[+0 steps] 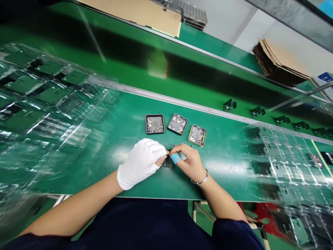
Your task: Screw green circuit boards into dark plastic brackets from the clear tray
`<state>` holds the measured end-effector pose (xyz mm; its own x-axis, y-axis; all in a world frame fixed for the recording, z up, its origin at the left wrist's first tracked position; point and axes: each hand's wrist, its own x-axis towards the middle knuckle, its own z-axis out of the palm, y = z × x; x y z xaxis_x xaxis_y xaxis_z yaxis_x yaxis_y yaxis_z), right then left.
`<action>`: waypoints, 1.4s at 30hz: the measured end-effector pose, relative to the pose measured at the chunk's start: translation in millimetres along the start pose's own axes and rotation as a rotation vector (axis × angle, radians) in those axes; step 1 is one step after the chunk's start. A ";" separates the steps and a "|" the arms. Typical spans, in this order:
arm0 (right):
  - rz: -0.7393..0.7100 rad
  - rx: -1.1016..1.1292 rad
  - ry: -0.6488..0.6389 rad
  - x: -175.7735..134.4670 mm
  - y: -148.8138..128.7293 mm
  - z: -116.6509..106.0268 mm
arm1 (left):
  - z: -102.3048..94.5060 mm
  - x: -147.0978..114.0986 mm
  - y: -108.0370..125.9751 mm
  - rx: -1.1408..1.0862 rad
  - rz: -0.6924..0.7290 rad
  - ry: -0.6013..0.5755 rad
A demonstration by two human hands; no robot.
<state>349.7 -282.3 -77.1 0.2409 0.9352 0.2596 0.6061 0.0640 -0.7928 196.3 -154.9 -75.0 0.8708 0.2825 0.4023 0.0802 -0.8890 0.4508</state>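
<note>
My left hand (144,160), in a white glove with bare thumb tip, is closed in a pinch above the middle of the green bench (104,173). Facing it, my right hand (189,160) is pinched too, blue tape (175,158) wrapped round one digit. The fingertips meet at a tiny dark piece too small to name. Below them lies a dark part with metallic slots (166,164), mostly covered by the hands. A thin dark rod (172,144) shows just beyond the right fingers. Small shiny metal pieces fill three shallow trays: left (155,132), middle (179,132) and right (204,139).
Clear plastic blister trays (78,139) with green plates are stacked at left. More blister trays (283,166) hold parts at right. Several dark assemblies (230,105) line the bench's far side, behind a metal strip (166,99). Cardboard (283,59) rests on the shelf.
</note>
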 end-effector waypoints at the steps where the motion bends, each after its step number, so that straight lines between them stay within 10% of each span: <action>1: 0.006 -0.053 0.039 1.1 2.3 0.7 | 1.1 -1.5 -4.2 -0.085 -0.060 -0.002; 10: -0.022 -0.118 0.020 0.4 9.9 16.9 | 24.9 -8.9 -21.4 -0.540 -0.395 -0.254; 42: -0.084 -0.083 0.107 -5.7 22.5 31.3 | 27.2 -9.9 -15.0 -0.552 -0.425 -0.223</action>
<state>338.2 -275.3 -113.7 0.2632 0.8850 0.3841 0.6868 0.1077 -0.7188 199.7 -154.1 -107.5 0.9017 0.4305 -0.0413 0.2279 -0.3917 0.8914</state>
